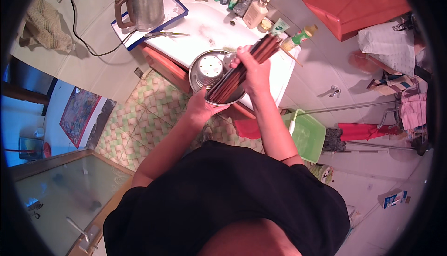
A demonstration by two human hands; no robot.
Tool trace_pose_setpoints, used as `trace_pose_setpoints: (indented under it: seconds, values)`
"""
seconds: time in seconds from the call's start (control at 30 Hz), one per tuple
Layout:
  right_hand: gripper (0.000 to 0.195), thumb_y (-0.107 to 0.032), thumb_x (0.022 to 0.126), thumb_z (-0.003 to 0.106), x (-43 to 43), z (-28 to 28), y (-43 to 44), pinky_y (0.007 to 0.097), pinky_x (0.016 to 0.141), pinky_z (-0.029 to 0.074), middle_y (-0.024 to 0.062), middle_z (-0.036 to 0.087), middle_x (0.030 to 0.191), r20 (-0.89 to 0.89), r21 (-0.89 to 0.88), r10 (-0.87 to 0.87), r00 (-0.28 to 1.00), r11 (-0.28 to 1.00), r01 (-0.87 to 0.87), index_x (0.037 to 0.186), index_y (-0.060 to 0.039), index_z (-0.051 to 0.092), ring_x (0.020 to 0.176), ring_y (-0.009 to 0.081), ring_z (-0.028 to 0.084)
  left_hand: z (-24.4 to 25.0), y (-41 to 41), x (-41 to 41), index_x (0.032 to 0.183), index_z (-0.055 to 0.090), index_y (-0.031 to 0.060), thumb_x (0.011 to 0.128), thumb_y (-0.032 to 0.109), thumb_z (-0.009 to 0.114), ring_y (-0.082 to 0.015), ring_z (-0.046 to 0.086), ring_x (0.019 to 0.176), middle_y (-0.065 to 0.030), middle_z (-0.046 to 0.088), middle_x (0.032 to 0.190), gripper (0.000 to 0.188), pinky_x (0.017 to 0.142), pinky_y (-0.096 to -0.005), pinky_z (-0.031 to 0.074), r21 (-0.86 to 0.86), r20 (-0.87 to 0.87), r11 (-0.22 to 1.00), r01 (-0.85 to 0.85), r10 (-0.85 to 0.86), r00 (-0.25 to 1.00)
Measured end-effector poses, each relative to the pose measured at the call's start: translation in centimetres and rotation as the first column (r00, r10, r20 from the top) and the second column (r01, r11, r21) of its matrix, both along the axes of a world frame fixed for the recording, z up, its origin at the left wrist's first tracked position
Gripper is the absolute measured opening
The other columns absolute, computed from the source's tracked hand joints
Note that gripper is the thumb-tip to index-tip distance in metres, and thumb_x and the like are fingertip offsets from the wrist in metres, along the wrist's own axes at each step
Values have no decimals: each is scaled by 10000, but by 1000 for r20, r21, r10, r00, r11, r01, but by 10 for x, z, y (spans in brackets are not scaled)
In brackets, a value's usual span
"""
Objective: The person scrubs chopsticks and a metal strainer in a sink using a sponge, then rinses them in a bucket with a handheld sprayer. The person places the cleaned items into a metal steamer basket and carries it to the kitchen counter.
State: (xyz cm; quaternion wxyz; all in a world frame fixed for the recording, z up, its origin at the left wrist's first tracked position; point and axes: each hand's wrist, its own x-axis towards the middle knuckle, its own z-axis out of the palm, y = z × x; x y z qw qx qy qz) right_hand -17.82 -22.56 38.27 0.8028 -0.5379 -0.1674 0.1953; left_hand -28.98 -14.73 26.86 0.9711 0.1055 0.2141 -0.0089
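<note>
A round stainless-steel bowl [192, 70] is held at its near rim by my left hand [200, 109], over the front edge of the white washbasin counter [195, 22]. Inside it, a perforated metal utensil holder [210, 68] stands with its holed bottom facing up. My right hand [257, 72] grips a thick bundle of dark reddish-brown chopsticks [228, 85]. The bundle slants across the bowl, its lower ends inside and its upper ends beyond my fingers. Another metal piece beside the holder is partly hidden behind my right fingers.
A metal electric kettle [149, 6] with its lid raised stands in a blue-rimmed tray [174, 6] at the back left, near scissors [167, 34]. Bottles and a beige pump dispenser [256, 14] line the wall. A green plastic basin [309, 140] is at the right.
</note>
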Motion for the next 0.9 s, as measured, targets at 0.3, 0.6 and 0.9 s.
trace_pose_setpoints:
  seconds: [0.3, 0.6, 0.9]
  values:
    - [153, -69, 777, 643, 27, 74, -55, 281, 515, 429, 41, 496, 625, 392, -213, -82, 916, 961, 177, 804, -22, 500, 521, 139, 504, -6, 8, -2, 1301, 297, -20, 957, 272, 370, -346, 436, 1182, -203, 408, 1293, 457, 969, -556, 375, 75, -67, 997, -31, 36, 997]
    - [150, -49, 775, 646, 45, 34, -114, 262, 471, 426, 49, 507, 613, 146, -302, -215, 966, 920, 251, 804, -6, 505, 488, 140, 500, -52, 18, -3, 1175, 421, -69, 879, 91, 438, -323, 503, 1096, -201, 479, 1191, 337, 923, -519, 437, 319, 4, 947, 29, -32, 999]
    - [95, -87, 832, 558, 66, -50, -116, 364, 504, 475, 60, 505, 616, -479, -3, -300, 825, 941, 340, 785, -26, 503, 522, 191, 519, -5, 26, -8, 1166, 393, -106, 809, -51, 443, -348, 519, 1039, -202, 494, 1121, 364, 929, -565, 412, 136, -412, 990, -43, 96, 906]
